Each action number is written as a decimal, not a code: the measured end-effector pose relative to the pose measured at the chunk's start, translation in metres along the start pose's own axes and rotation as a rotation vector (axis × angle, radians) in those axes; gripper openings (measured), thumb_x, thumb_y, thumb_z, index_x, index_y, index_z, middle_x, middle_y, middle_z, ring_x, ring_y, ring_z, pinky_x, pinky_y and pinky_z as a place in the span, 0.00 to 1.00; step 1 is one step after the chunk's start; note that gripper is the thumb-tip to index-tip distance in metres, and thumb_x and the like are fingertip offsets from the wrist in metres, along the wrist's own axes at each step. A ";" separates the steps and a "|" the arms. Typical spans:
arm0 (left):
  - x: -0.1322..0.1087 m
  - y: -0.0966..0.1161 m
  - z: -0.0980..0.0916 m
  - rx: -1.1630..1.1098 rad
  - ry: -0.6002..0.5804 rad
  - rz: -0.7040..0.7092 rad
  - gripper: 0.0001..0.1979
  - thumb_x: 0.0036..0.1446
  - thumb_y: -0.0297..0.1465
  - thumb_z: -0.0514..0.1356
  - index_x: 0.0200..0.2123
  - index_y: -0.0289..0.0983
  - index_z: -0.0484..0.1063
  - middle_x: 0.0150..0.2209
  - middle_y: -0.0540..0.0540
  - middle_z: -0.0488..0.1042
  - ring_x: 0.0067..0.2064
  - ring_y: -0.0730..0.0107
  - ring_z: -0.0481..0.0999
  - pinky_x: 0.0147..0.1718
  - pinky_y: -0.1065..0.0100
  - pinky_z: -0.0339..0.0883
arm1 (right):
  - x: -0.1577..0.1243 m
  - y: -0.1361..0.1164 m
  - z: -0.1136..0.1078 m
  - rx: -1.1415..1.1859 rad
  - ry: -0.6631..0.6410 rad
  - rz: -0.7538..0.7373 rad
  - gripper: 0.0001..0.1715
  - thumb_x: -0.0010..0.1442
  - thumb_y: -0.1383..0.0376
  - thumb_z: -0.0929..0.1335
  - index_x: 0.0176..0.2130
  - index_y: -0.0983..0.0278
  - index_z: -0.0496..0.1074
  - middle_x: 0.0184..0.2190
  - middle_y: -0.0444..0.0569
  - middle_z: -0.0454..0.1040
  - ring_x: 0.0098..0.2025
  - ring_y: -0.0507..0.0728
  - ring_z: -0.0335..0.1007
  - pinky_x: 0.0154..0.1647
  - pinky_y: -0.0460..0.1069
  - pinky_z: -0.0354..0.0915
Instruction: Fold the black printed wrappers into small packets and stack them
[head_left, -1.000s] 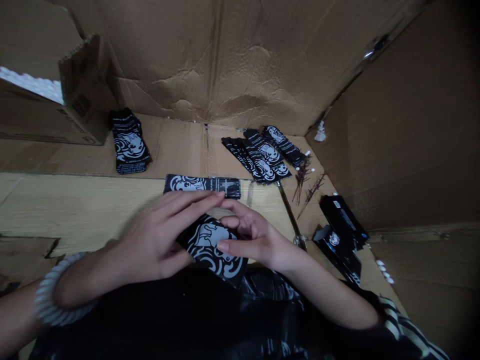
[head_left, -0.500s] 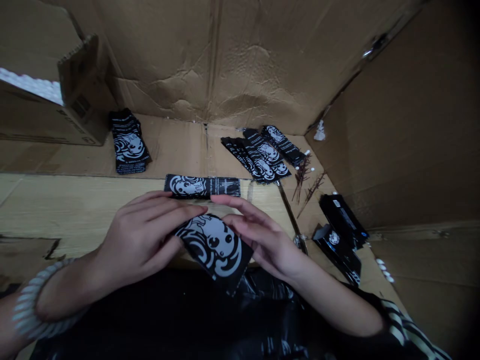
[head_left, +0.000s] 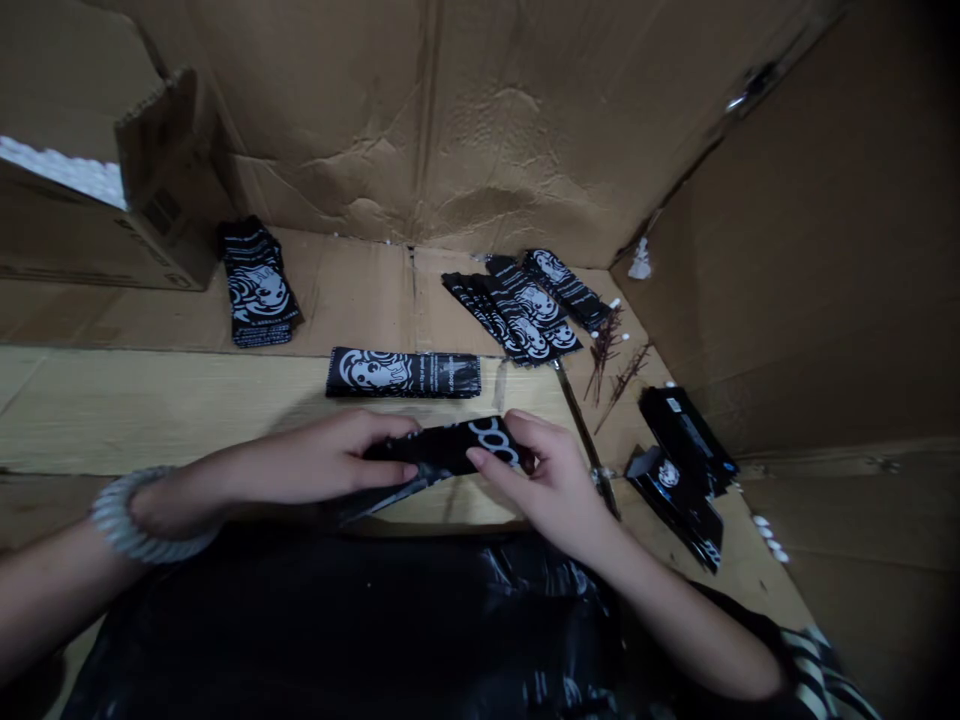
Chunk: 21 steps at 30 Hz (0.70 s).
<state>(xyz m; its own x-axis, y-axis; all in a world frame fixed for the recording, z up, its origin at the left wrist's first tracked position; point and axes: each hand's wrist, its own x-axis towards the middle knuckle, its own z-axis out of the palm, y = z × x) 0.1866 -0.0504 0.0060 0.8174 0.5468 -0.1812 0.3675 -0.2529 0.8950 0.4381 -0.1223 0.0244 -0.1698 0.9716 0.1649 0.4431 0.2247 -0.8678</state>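
Observation:
A black printed packet (head_left: 450, 447) is stretched between both hands, low over the work surface. My left hand (head_left: 337, 455) pinches its left part between thumb and fingers. At its right end, my right hand (head_left: 536, 460) grips the packet, with the thumb on the near face beside white ring-like marks. Just beyond the hands, another black packet (head_left: 403, 373) with a white creature print lies flat, touched by neither hand.
A stack of black packets (head_left: 259, 285) lies back left, beside a cardboard box (head_left: 82, 235). More packets (head_left: 517, 310) fan out back right, near dark twigs (head_left: 604, 355). Black packages (head_left: 675, 500) lie at the right. Cardboard walls (head_left: 480, 120) stand behind and right.
The packet has been turned, so its creature print no longer faces up. My left hand now pinches it from the left, and my right fingers have closed on its right end.

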 end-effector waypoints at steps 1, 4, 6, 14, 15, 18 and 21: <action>0.002 -0.005 0.000 0.035 0.024 -0.027 0.18 0.67 0.43 0.59 0.53 0.41 0.76 0.43 0.47 0.85 0.42 0.60 0.83 0.39 0.66 0.76 | 0.000 0.005 0.000 -0.015 -0.004 0.058 0.20 0.62 0.60 0.71 0.24 0.60 0.62 0.22 0.40 0.61 0.27 0.52 0.59 0.28 0.48 0.55; 0.003 -0.014 0.004 0.361 0.127 -0.130 0.23 0.66 0.41 0.58 0.61 0.38 0.72 0.46 0.41 0.85 0.44 0.53 0.84 0.42 0.57 0.78 | 0.001 0.022 -0.001 -0.061 -0.040 0.219 0.17 0.61 0.56 0.68 0.25 0.60 0.64 0.22 0.41 0.63 0.27 0.53 0.60 0.30 0.48 0.56; -0.002 -0.014 0.011 0.662 0.216 -0.113 0.22 0.67 0.39 0.56 0.60 0.37 0.73 0.50 0.37 0.84 0.50 0.46 0.83 0.48 0.49 0.77 | 0.000 0.032 -0.001 -0.125 -0.028 0.274 0.17 0.60 0.54 0.68 0.25 0.60 0.65 0.22 0.42 0.65 0.28 0.54 0.62 0.32 0.49 0.57; -0.015 -0.008 0.050 1.047 0.340 0.277 0.29 0.62 0.40 0.68 0.63 0.34 0.72 0.55 0.35 0.82 0.52 0.44 0.82 0.49 0.50 0.78 | -0.005 0.030 0.002 -0.320 0.010 0.286 0.14 0.60 0.54 0.66 0.27 0.58 0.66 0.19 0.41 0.66 0.25 0.55 0.62 0.30 0.49 0.56; -0.013 -0.008 0.050 1.044 0.345 0.252 0.32 0.58 0.39 0.71 0.62 0.32 0.71 0.52 0.35 0.83 0.49 0.44 0.83 0.45 0.52 0.78 | -0.005 0.029 0.001 -0.332 0.007 0.288 0.14 0.59 0.54 0.66 0.26 0.58 0.65 0.19 0.41 0.66 0.24 0.55 0.61 0.29 0.49 0.55; -0.009 -0.009 0.046 0.981 0.342 0.179 0.32 0.54 0.33 0.73 0.60 0.31 0.71 0.42 0.38 0.85 0.41 0.49 0.84 0.37 0.58 0.77 | -0.004 0.027 0.001 -0.346 -0.007 0.291 0.15 0.59 0.54 0.66 0.26 0.58 0.63 0.19 0.41 0.65 0.24 0.55 0.60 0.29 0.49 0.54; -0.006 -0.010 0.039 0.904 0.339 0.145 0.27 0.56 0.30 0.69 0.59 0.32 0.72 0.40 0.40 0.85 0.40 0.52 0.85 0.36 0.60 0.76 | -0.005 0.031 0.001 -0.354 -0.003 0.287 0.16 0.59 0.53 0.67 0.26 0.57 0.62 0.19 0.41 0.65 0.24 0.55 0.61 0.28 0.49 0.53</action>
<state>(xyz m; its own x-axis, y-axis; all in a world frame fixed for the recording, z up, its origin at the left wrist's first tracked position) 0.1955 -0.0824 -0.0178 0.7627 0.6268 0.1594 0.5905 -0.7754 0.2235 0.4520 -0.1199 -0.0033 0.0016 0.9982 -0.0606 0.7459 -0.0415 -0.6648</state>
